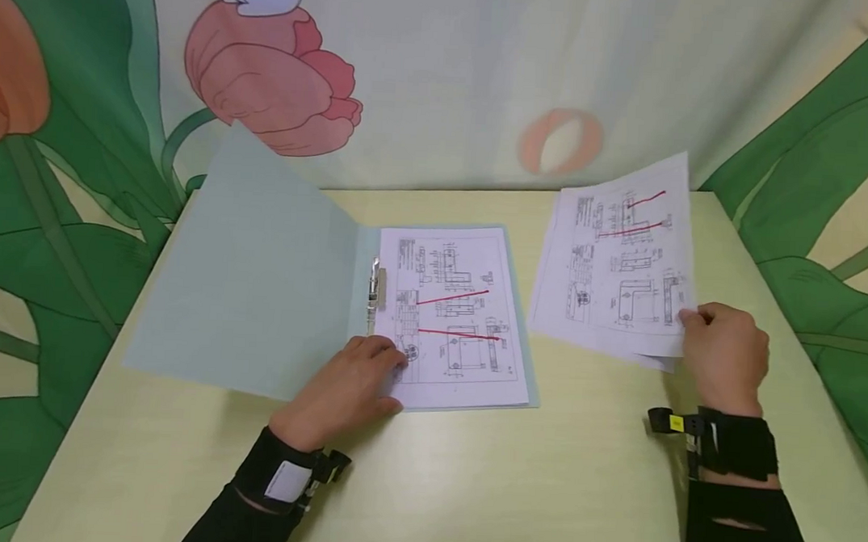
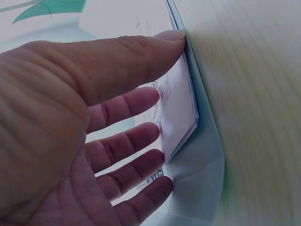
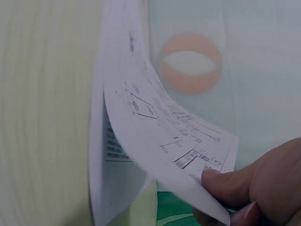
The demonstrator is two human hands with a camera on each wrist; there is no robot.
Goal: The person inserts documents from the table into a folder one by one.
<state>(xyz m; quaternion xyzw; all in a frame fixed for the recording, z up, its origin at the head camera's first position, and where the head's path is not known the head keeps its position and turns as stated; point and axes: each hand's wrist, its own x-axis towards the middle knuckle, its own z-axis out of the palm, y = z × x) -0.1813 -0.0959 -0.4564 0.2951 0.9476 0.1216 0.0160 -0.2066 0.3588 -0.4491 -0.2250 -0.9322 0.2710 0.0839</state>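
**Loose sheet pinched at right; folder steadied at left**

Nearest was the left hand (image 1: 341, 388), resting at the lower left of the filed pages (image 1: 454, 316), fingers extended and gripping nothing, thumb tip at their lower edge. The right hand (image 1: 724, 356) pinched the lower right corner of the top sheet (image 1: 602, 254) between thumb and fingers.

Handling (judgement): the corner wanted a light pinch, firm enough not to slip, soft enough not to crease. A slow lift seemed best, so that the under sheet (image 1: 659, 363) would not come along. Flat pressure from the left hand suited the filed pages; pushing sideways risked skewing them.

Appearance: the top sheet was white and bowed, printed with line drawings and crossed by two red strokes. It was at the right of the table (image 1: 512, 485), apart from the folder (image 1: 259, 271), its held corner raised. The folder was pale blue, its cover slanting up at left. A metal clip (image 1: 373, 294) stood by the filed pages' left edge; whether it clamped them could not be told. Those pages' topmost drawing also bore two red strokes. Beyond the table hung a flowered curtain (image 1: 450, 69).
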